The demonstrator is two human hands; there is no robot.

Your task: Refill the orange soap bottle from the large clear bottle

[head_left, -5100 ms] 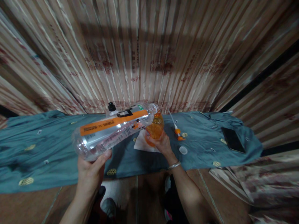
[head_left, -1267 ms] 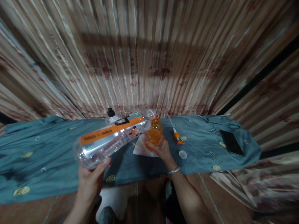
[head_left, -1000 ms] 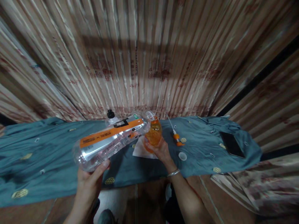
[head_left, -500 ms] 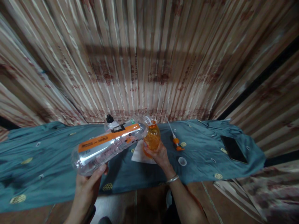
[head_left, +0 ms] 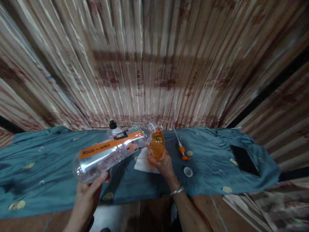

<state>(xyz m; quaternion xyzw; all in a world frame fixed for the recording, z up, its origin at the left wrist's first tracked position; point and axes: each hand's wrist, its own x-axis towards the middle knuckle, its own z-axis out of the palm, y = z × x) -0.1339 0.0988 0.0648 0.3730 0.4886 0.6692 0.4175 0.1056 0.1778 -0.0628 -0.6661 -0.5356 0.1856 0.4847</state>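
Observation:
A large clear plastic bottle (head_left: 113, 151) with an orange and silver label lies tilted in my left hand (head_left: 93, 188), which is closed around its lower end. The bottle's mouth points right and sits at the neck of an orange see-through bottle (head_left: 158, 141). My right hand (head_left: 164, 164) wraps the orange bottle from the right and holds it nearly upright over a white paper sheet (head_left: 145, 162). Right of that hand lie an orange pump head with a long tube (head_left: 182, 150) and a small white cap (head_left: 188, 172).
Behind the clear bottle stands another bottle with a black cap (head_left: 112, 125). A dark phone (head_left: 244, 160) lies at the right on the teal cloth (head_left: 210, 170). A striped curtain (head_left: 154, 64) hangs behind the covered table.
The view has shifted slightly. Both hands keep hold of their bottles, and the clear bottle's mouth stays at the orange bottle's neck.

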